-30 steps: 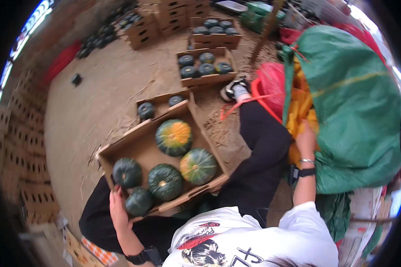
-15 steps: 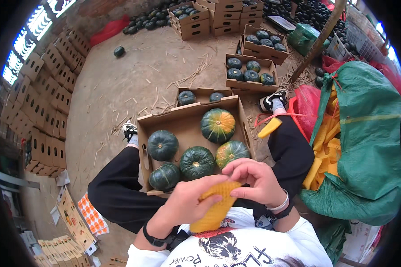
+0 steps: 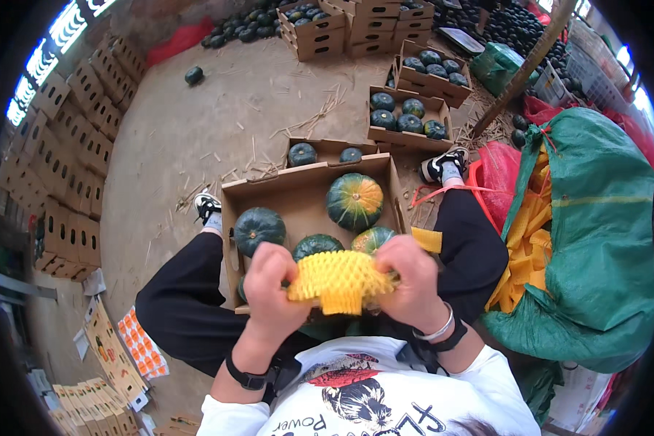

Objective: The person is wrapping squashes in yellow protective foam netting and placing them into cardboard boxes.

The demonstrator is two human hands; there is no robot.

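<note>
Presently, the net (image 3: 334,280) is gripped at its ends in the curled fingers of the left hand (image 3: 270,287) and right hand (image 3: 413,283), its long axis stretched crosswise between them, a dark pumpkin (image 3: 317,245) being partly covered just beyond.

I count one left hand (image 3: 270,285), one right hand (image 3: 412,280), one yellow net sleeve (image 3: 336,276) between them, five pumpkins (image 3: 259,231) showing in the near carton (image 3: 287,195). From there: two in the twelve-o'clock carton (image 3: 327,150), five in the one-o'clock carton (image 3: 405,140), one loose pumpkin (image 3: 193,75) at eleven.
</note>
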